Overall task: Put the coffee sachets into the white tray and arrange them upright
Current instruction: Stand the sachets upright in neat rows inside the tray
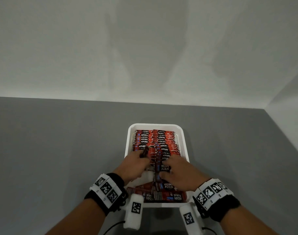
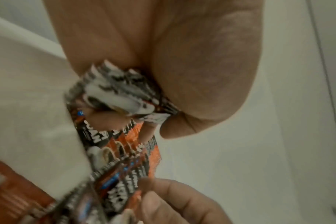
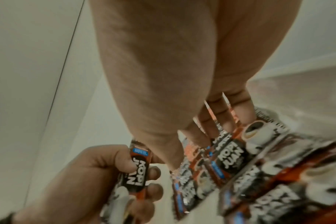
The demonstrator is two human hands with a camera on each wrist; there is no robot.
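From above, the white tray (image 1: 128,141) sits on the grey table (image 1: 60,141), its far end packed with upright coffee sachets (image 1: 155,139); loose ones lie flat at its near edge. The left hand (image 1: 134,165) grasps a small bundle of sachets (image 1: 144,152). The left wrist view shows that bundle (image 2: 121,94) clenched in curled fingers. The right wrist view shows the right hand (image 3: 163,75) with fingers (image 3: 217,112) curled among the standing sachets, gripping some.

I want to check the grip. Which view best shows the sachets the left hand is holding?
The right wrist view: the left hand grips the sachets, label readable. The head view shows only a dark end above the knuckles; the left wrist view shows blurred ends.
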